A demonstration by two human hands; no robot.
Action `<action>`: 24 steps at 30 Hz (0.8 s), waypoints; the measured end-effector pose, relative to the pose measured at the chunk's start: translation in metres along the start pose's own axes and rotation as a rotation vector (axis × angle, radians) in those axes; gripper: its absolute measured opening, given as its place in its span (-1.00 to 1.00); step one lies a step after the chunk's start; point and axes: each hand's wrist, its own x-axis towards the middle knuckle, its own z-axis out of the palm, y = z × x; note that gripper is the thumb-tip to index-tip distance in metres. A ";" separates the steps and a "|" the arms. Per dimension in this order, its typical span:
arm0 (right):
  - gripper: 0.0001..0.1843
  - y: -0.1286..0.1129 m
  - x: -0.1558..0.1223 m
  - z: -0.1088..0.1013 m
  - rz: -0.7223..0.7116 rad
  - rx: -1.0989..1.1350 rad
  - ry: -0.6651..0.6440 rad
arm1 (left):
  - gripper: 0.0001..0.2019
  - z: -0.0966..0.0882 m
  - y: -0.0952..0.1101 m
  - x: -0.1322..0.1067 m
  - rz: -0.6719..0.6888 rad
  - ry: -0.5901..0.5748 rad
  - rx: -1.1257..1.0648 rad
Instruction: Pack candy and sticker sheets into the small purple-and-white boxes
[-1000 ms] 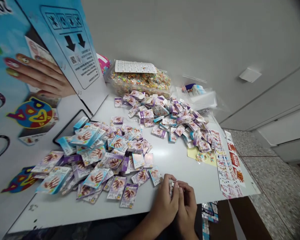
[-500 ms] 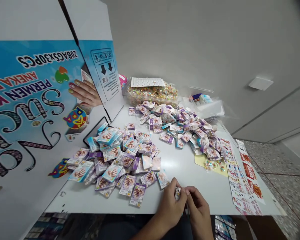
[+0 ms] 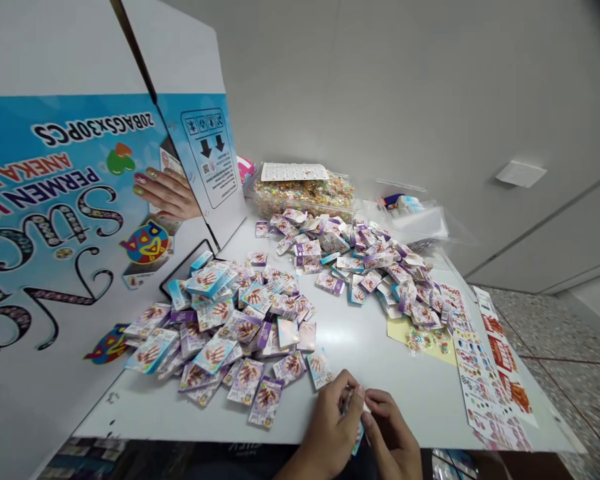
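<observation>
At the table's front edge, my left hand (image 3: 331, 421) is closed around a small blue-and-white candy box (image 3: 359, 440), mostly hidden by the fingers. My right hand (image 3: 393, 433) pinches at the upper end of the same box, thumb and fingertips close together. Just beyond the left hand lies another small blue box (image 3: 320, 369), flat on the table. A large heap of small purple and blue boxes (image 3: 247, 327) spreads out to the left of my hands.
A second pile of small boxes (image 3: 375, 260) lies farther back. Behind it stands a clear tub of colourful wrapped candies (image 3: 300, 193). Sticker sheets (image 3: 473, 373) and a yellow sheet (image 3: 400, 329) with candy packets (image 3: 420, 339) are on the right. A big printed carton (image 3: 80, 200) walls off the left.
The view has tilted and shifted slightly. Both hands stay together at the front edge, and more of the blue box now shows below the fingers.
</observation>
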 end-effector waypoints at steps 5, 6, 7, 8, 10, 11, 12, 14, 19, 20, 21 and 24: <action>-0.75 0.001 -0.005 0.010 -0.016 -0.045 0.070 | -0.62 0.000 -0.007 -0.004 0.061 0.001 0.011; -0.75 0.000 -0.007 0.013 -0.024 -0.067 0.089 | -0.62 0.000 -0.008 -0.005 0.060 0.024 -0.003; -0.75 -0.001 -0.007 0.015 -0.036 -0.090 0.105 | -0.60 0.000 -0.010 -0.006 0.057 0.048 -0.018; -0.74 -0.003 -0.007 0.016 -0.050 -0.111 0.116 | -0.59 0.000 -0.010 -0.007 0.053 0.069 -0.030; -0.73 -0.005 -0.004 0.016 -0.050 -0.114 0.114 | -0.54 0.001 -0.010 -0.007 0.043 0.104 -0.040; -0.72 -0.007 0.000 0.014 -0.018 -0.090 0.083 | -0.52 0.001 -0.009 -0.007 0.036 0.110 -0.041; -0.70 -0.008 0.005 0.011 0.041 -0.051 0.028 | -0.51 0.001 -0.007 -0.007 0.028 0.111 -0.040; -0.68 -0.012 0.017 0.002 0.202 0.057 -0.103 | -0.48 0.002 -0.004 -0.007 0.002 0.127 -0.032; -0.67 -0.018 0.038 -0.016 0.506 0.272 -0.249 | -0.44 0.006 -0.005 -0.008 -0.050 0.187 -0.020; -0.68 -0.017 0.039 -0.017 0.535 0.281 -0.261 | -0.43 0.007 -0.007 -0.008 -0.040 0.183 -0.020; -0.68 -0.014 0.038 -0.017 0.540 0.275 -0.259 | -0.41 0.007 -0.009 -0.006 -0.028 0.183 -0.020; -0.66 -0.002 0.030 -0.014 0.391 0.182 -0.182 | -0.37 0.006 -0.016 -0.001 -0.017 0.196 -0.024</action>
